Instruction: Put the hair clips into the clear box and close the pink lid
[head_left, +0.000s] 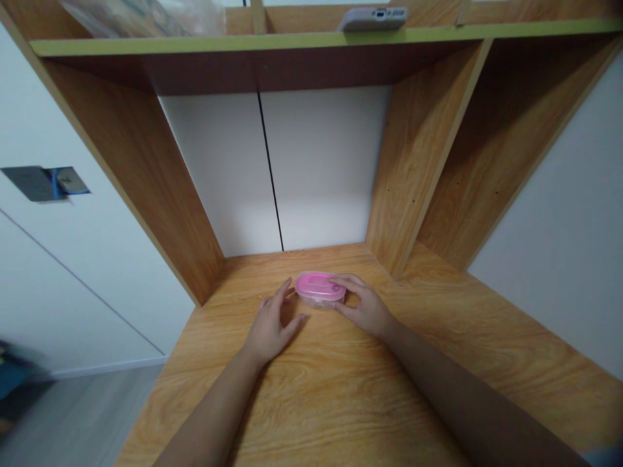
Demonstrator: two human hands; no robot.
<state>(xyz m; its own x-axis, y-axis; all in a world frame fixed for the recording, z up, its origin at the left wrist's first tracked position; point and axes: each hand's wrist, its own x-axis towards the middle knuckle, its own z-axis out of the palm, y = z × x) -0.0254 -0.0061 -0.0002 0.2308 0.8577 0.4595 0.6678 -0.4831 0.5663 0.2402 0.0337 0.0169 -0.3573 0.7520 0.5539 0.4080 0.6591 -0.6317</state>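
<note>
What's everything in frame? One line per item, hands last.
desk: 1, light wood, fills the lower frame
top shelf: 1, wood with green edge, across the top
upright panels: 2 in view, wood, left and right of the bay
container: 1, clear with pink lid, on the desk near the back
flat device: 1, grey, on the top shelf, over its edge
plastic wrap: 1, clear, on the top shelf at the left
thin line: 1, black, down the white back wall
wall plate: 1, grey with a blue part, left wall
left hand: 1, open, fingertips at the container's left end
right hand: 1, fingers over the lid, thumb on the near side
</note>
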